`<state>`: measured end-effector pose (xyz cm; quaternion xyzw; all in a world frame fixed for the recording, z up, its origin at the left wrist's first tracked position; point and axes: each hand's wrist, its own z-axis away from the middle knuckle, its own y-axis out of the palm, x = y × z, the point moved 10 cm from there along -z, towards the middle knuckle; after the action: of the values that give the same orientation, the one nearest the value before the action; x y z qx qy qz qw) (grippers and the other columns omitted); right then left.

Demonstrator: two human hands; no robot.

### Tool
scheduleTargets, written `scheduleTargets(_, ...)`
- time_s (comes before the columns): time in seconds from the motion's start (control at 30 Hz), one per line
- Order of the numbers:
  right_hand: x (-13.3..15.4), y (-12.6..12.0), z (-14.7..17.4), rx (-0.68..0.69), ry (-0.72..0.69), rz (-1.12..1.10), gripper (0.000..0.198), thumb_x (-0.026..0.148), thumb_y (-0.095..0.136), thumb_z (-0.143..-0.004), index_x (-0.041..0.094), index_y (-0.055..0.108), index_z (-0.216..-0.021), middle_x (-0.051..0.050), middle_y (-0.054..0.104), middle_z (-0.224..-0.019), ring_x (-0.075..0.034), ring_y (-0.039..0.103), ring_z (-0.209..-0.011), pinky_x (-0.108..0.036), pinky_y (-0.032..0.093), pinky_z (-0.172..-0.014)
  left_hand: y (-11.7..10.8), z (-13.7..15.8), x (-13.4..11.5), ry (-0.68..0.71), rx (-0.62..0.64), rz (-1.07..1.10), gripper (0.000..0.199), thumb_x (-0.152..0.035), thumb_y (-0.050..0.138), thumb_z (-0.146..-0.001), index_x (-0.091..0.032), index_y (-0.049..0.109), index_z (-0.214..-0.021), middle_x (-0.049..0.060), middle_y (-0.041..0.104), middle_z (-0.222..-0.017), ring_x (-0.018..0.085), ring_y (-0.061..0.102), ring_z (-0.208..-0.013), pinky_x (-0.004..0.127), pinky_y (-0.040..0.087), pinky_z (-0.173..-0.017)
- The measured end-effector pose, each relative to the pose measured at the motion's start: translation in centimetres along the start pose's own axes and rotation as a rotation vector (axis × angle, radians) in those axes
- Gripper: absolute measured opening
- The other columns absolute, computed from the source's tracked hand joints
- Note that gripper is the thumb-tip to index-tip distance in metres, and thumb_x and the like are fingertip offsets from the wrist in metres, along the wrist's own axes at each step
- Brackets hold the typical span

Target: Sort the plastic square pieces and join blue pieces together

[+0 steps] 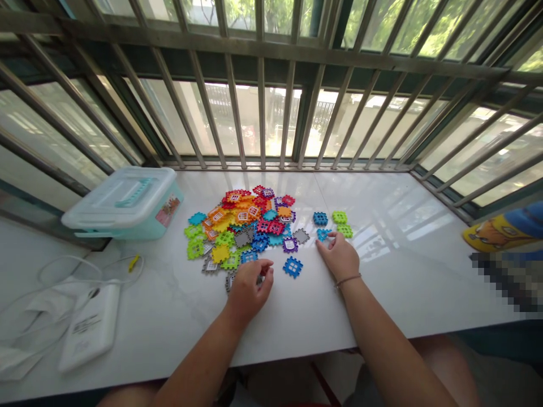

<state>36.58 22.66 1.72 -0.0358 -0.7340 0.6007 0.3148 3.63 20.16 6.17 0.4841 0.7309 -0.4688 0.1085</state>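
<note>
Tiles (242, 225), interlocking and many-coloured, in a loose heap at the middle of the worktop (399, 282). Along the far edge, window bars (262, 113), with greenery and a pale wall beyond. White and glossy, the worktop, with streaks of reflected light. To the left of the heap, well apart, a turquoise box (127, 223) with a pale lid on. At the far right, a yellow-and-blue can (487, 232), cut by the frame.

Over the near edge of the heap, the left hand (251, 285): fingers curled, thumb and forefinger close together, just beside a grey tile (229, 281); impossible to say whether anything is pinched. Farther right, palm down, the right hand (343, 259): fingers narrowly parted at a light blue tile (323, 233), grip or mere touch not clear.

Near left, a white device (91, 328), with crumpled paper (46, 308) and a looped cable (63, 259) beside.

Beyond the light blue tile, dark blue tiles (320, 218), apparently stacked; to the right of these, green tiles (340, 217) in two close groups. Between the hands, alone, a blue tile (292, 267). Smallest: a bracelet (348, 280) on the right wrist, a yellow tag (134, 263) by the cable.
</note>
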Motion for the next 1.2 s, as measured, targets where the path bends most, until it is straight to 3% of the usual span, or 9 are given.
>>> scheduleTargets(0.43, 0.7, -0.1, 0.4, 0.004, 0.005, 0.055, 0.043, 0.054, 0.068, -0.101, 0.023, 0.06, -0.13, -0.002, 0.075, -0.09, -0.024, 0.073, -0.087, -0.031, 0.036, -0.066, 0.5, 0.2, 0.2, 0.002, 0.031, -0.01, 0.009, -0.023, 0.06, -0.105, -0.024, 0.068, -0.11, 0.001, 0.074, -0.091, 0.02, 0.07, -0.084, 0.038, 0.051, -0.084)
scheduleTargets(0.6, 1.0, -0.3, 1.0, -0.015, 0.031, 0.142, 0.053, 0.062, 0.063, -0.104, 0.021, 0.055, -0.136, -0.008, 0.078, -0.099, -0.028, 0.076, -0.093, -0.032, 0.041, -0.07, 0.6, 0.2, 0.3, -0.003, 0.038, -0.016, 0.01, -0.024, 0.06, -0.105, -0.024, 0.069, -0.109, 0.002, 0.074, -0.09, 0.02, 0.07, -0.083, 0.039, 0.052, -0.083)
scheduleTargets(0.77, 1.1, -0.5, 1.5, 0.0, 0.079, 0.212, 0.049, 0.061, 0.057, -0.107, 0.019, 0.056, -0.133, -0.013, 0.078, -0.104, -0.031, 0.078, -0.096, -0.034, 0.047, -0.076, 0.7, 0.2, 0.4, -0.003, 0.044, -0.015, 0.01, -0.024, 0.059, -0.105, -0.024, 0.069, -0.108, 0.002, 0.074, -0.091, 0.02, 0.069, -0.083, 0.039, 0.051, -0.084)
scheduleTargets(1.2, 0.8, -0.4, 1.2, -0.005, 0.093, 0.21, 0.031, 0.05, 0.06, -0.107, 0.021, 0.066, -0.115, -0.011, 0.078, -0.099, -0.025, 0.075, -0.088, -0.031, 0.046, -0.074, 0.6, 0.1, 0.2, 0.004, 0.045, -0.027, 0.01, -0.023, 0.059, -0.104, -0.024, 0.069, -0.105, 0.002, 0.075, -0.089, 0.021, 0.07, -0.082, 0.039, 0.051, -0.083)
